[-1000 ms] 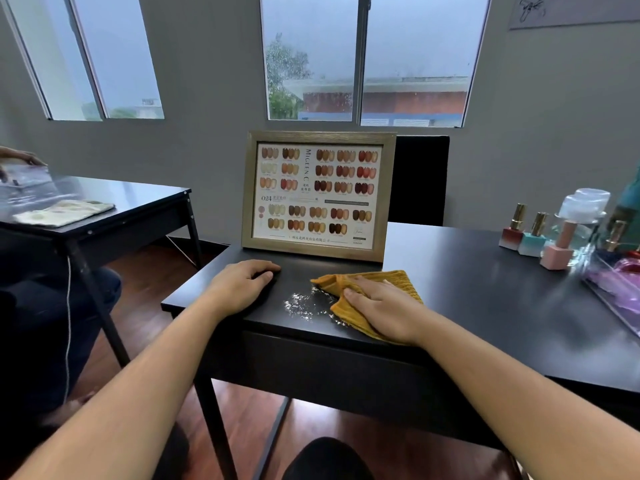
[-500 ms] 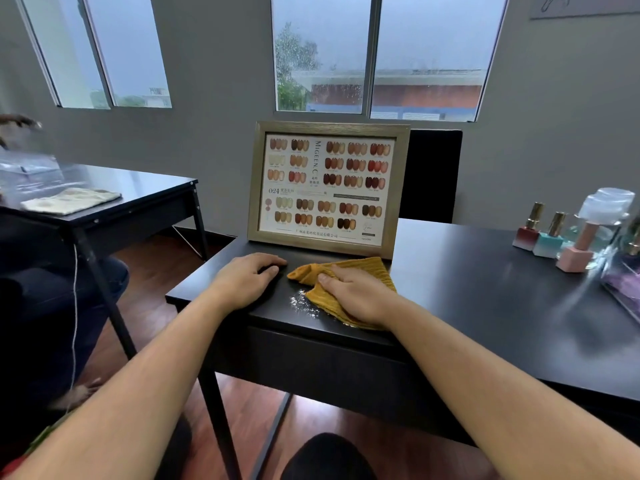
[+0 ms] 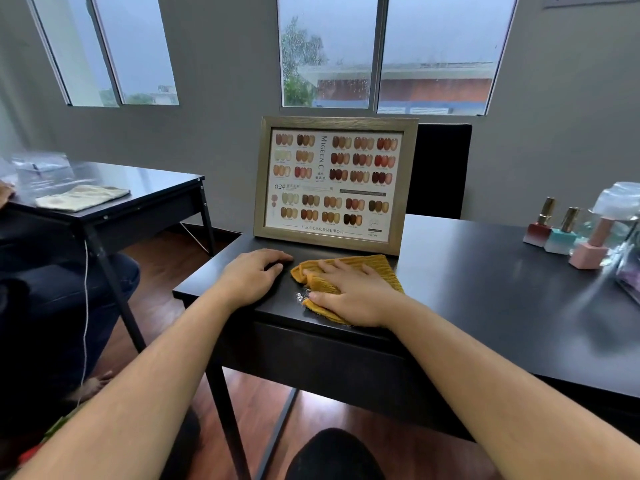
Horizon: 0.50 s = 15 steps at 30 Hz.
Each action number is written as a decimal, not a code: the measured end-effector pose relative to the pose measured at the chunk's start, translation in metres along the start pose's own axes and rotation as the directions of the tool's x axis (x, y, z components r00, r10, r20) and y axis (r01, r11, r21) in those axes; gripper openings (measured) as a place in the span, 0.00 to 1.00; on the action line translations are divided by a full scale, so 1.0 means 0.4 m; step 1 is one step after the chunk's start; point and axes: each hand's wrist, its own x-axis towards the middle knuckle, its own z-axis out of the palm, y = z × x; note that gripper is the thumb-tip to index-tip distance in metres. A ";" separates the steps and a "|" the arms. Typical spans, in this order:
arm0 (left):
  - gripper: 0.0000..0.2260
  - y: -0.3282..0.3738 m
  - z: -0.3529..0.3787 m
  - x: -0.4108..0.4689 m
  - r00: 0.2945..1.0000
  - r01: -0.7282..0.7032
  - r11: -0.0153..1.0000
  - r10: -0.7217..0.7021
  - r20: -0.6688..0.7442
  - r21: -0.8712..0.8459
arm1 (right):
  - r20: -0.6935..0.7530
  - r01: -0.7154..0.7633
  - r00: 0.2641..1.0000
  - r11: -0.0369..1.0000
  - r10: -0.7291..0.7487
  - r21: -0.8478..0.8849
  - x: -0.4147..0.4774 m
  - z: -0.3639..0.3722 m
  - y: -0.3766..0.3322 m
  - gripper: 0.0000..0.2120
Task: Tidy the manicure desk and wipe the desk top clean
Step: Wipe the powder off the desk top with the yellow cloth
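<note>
Fingers point(image 3: 332, 271) of the right hand point(image 3: 349, 294) lie straight and spread, pressing the mustard ribbed cloth point(image 3: 372, 263) flat on the matte black worktop point(image 3: 485, 289), just before the wood-framed nail colour chart point(image 3: 335, 183). The cloth has slid left since a second ago, nearing the left hand point(image 3: 254, 277), which rests palm-down, loosely bent, holding nothing. The white residue point(image 3: 300, 296) has shrunk.

Both forearms extended forward. Left hand point(image 3: 254, 277) palm down, fingers loosely curled, apparently empty. Right hand point(image 3: 349, 294) flat, fingers spread.
</note>
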 end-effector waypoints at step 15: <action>0.15 0.008 -0.007 -0.005 0.999 0.027 0.994 -0.029 -0.019 -0.107 | -0.017 0.014 1.000 0.906 -0.007 0.424 0.004 -0.015 -0.032 0.21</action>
